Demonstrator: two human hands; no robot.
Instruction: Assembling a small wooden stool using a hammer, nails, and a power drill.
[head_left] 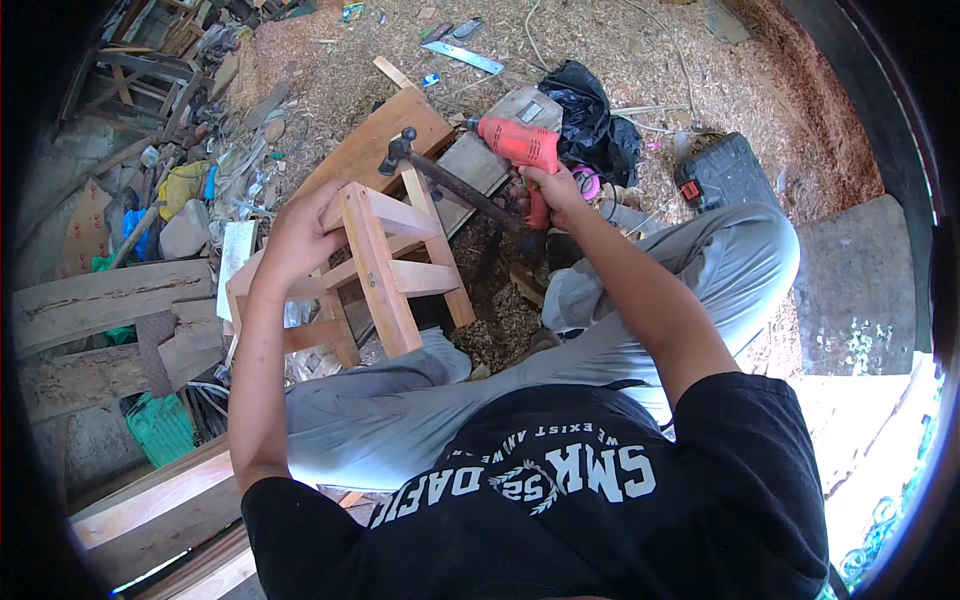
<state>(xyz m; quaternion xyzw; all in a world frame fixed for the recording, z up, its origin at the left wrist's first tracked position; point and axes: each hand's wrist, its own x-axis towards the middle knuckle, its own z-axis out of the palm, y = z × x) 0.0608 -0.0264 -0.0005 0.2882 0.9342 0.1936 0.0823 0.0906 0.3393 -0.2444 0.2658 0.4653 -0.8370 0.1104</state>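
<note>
My left hand (298,236) grips the upper end of a small wooden frame (375,265), a stool-like piece of pale legs and crossbars standing in front of my lap. In my right hand (560,195) is a red power drill (518,143), held by its handle with the nose toward the left. Between my hands a hammer (460,190) lies slanted, its dark head near the frame's far leg and its handle running toward the drill's grip. A brown wooden board (385,135) lies just beyond the frame.
Past the drill lies a black plastic bag (590,110). A dark tool case (728,175) sits by my right knee. On the shavings-covered floor are a metal ruler (462,57) and cords (650,110). Scrap planks (110,300) and rubbish pile up at the left.
</note>
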